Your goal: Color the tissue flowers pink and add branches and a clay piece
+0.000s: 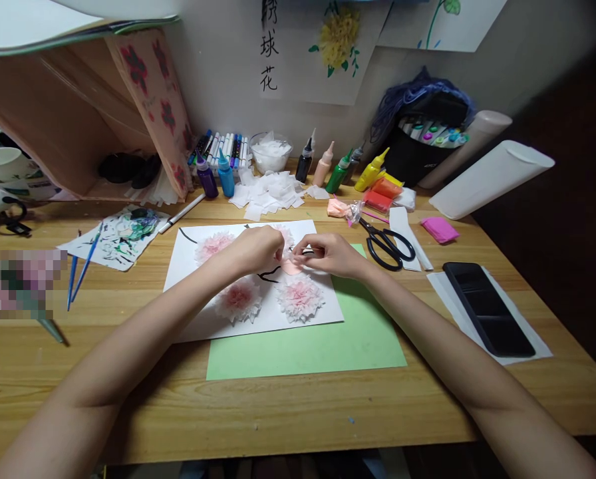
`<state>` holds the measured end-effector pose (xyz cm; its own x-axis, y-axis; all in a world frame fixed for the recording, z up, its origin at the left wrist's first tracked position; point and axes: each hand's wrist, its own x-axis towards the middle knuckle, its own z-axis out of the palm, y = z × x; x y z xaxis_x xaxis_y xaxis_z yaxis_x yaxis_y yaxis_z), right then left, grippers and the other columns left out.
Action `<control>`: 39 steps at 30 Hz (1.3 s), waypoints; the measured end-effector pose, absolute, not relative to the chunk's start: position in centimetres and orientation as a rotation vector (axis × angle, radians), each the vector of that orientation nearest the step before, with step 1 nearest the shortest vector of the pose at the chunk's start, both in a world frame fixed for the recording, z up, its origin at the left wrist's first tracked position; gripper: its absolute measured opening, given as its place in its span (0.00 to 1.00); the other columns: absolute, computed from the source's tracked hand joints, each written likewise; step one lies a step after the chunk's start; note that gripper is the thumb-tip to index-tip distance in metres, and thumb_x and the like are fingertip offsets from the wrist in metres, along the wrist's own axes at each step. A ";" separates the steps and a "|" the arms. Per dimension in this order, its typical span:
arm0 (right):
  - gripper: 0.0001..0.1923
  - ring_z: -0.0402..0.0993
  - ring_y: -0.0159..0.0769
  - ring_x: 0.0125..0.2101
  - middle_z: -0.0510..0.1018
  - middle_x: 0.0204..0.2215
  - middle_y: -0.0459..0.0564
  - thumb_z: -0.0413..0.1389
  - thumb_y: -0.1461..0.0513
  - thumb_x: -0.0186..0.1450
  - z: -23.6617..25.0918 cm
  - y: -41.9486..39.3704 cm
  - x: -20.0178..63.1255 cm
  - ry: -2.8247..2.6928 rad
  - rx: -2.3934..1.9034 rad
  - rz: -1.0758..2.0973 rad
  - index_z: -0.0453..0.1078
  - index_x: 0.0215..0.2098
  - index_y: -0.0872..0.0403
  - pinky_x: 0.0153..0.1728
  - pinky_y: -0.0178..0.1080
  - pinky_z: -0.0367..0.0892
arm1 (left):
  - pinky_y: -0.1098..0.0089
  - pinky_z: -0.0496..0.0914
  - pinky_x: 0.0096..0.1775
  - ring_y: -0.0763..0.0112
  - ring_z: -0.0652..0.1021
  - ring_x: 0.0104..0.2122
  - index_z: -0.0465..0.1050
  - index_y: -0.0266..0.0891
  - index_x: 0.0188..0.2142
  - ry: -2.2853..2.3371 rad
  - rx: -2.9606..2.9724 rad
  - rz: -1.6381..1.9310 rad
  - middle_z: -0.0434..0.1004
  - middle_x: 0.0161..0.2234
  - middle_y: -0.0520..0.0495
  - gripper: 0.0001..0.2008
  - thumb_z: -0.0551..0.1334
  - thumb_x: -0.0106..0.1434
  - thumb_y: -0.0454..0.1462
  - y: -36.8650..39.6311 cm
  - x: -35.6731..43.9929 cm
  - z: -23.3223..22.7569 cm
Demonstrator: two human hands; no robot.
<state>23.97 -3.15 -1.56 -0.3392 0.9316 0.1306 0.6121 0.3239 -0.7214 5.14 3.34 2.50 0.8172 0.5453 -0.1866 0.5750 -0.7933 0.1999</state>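
A white sheet of paper [188, 266] bears several ruffled pink-and-white paper flowers [300, 297] and thin black branch lines. Over its upper middle, my left hand [264, 248] is closed, with its fingertips pointing down and largely hidden. Facing it from the right, my right hand [332, 255] has thumb and fingers pinched together; anything between them is too small to make out. A flat peach-coloured patch [293, 267] shows just below my fingertips. Part of the flower [215, 246] at upper left is covered by my left hand and wrist.
Beneath the paper lies a green sheet [302, 356]. Black scissors [388, 245] and a black palette case [487, 309] are at right. White paper scraps [268, 193], a purple paint bottle [205, 176] and a yellow one [372, 169] line the back. Paintbrushes [86, 263] lie at left.
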 end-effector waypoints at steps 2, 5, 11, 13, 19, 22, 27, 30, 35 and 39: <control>0.07 0.52 0.24 0.19 0.73 0.23 0.43 0.59 0.59 0.58 -1.6 -3.2 23.9 -2.036 -1.359 0.761 0.73 0.32 0.56 0.23 0.32 0.51 | 0.72 0.60 0.26 0.66 0.76 0.28 0.79 0.38 0.31 0.858 2.753 -0.167 0.80 0.30 0.43 0.11 0.57 0.52 0.30 3.4 5.1 2.5; 0.12 0.56 0.24 0.20 0.75 0.28 0.45 0.61 0.61 0.56 -2.0 -3.1 23.4 -1.982 -1.356 0.715 0.72 0.38 0.56 0.24 0.32 0.54 | 0.72 0.59 0.25 0.66 0.76 0.27 0.79 0.38 0.30 0.869 2.750 -0.178 0.80 0.29 0.44 0.11 0.57 0.52 0.31 3.3 5.1 2.5; 0.05 0.69 0.31 0.29 0.76 0.30 0.49 0.56 0.64 0.61 -2.5 -2.9 23.1 -2.087 -1.312 0.648 0.75 0.31 0.55 0.30 0.33 0.60 | 0.72 0.59 0.25 0.67 0.75 0.27 0.79 0.38 0.30 0.881 2.746 -0.168 0.80 0.29 0.44 0.11 0.57 0.51 0.31 3.2 5.1 2.6; 0.05 0.70 0.32 0.31 0.76 0.29 0.49 0.56 0.65 0.61 -2.2 -2.8 23.6 -2.119 -1.319 0.640 0.74 0.30 0.55 0.31 0.34 0.60 | 0.72 0.58 0.25 0.67 0.75 0.27 0.79 0.38 0.30 0.885 2.737 -0.173 0.80 0.29 0.44 0.12 0.57 0.51 0.31 3.2 5.2 2.6; 0.05 0.70 0.31 0.30 0.77 0.29 0.48 0.55 0.66 0.61 -0.9 -2.4 25.3 -2.150 -1.317 0.696 0.74 0.30 0.55 0.32 0.34 0.61 | 0.72 0.59 0.26 0.67 0.75 0.28 0.79 0.39 0.30 0.872 2.716 -0.147 0.80 0.29 0.45 0.13 0.57 0.50 0.30 3.5 5.1 2.3; 0.06 0.68 0.30 0.29 0.78 0.30 0.48 0.55 0.66 0.60 -0.8 -2.4 25.2 -2.114 -1.336 0.673 0.75 0.32 0.55 0.30 0.33 0.60 | 0.72 0.59 0.26 0.67 0.75 0.27 0.79 0.40 0.31 0.869 2.715 -0.145 0.80 0.29 0.46 0.13 0.56 0.50 0.30 3.6 5.1 2.2; 0.10 0.69 0.31 0.31 0.78 0.32 0.48 0.55 0.66 0.60 -2.0 -2.5 23.7 -2.146 -1.325 0.644 0.76 0.39 0.53 0.31 0.33 0.60 | 0.72 0.60 0.26 0.66 0.76 0.28 0.80 0.39 0.31 0.881 2.722 -0.169 0.80 0.29 0.44 0.12 0.57 0.51 0.31 3.5 5.1 2.3; 0.07 0.69 0.31 0.31 0.76 0.31 0.49 0.55 0.66 0.61 -2.4 -2.5 23.1 -2.183 -1.332 0.628 0.75 0.34 0.54 0.32 0.33 0.59 | 0.72 0.61 0.27 0.66 0.76 0.28 0.80 0.39 0.32 0.882 2.725 -0.180 0.80 0.29 0.44 0.12 0.57 0.51 0.31 3.4 5.1 2.4; 0.04 0.68 0.31 0.31 0.75 0.30 0.48 0.55 0.66 0.60 -2.0 -2.4 23.7 -2.155 -1.364 0.626 0.73 0.29 0.55 0.31 0.33 0.59 | 0.72 0.60 0.26 0.67 0.75 0.27 0.79 0.38 0.31 0.886 2.712 -0.182 0.80 0.30 0.44 0.13 0.57 0.51 0.29 3.4 5.1 2.4; 0.04 0.66 0.29 0.28 0.76 0.29 0.47 0.55 0.65 0.60 -1.5 -2.1 24.9 -2.120 -1.358 0.705 0.73 0.29 0.55 0.30 0.33 0.58 | 0.72 0.59 0.25 0.68 0.75 0.26 0.79 0.38 0.31 0.883 2.711 -0.178 0.80 0.29 0.45 0.13 0.57 0.50 0.29 3.4 5.1 2.4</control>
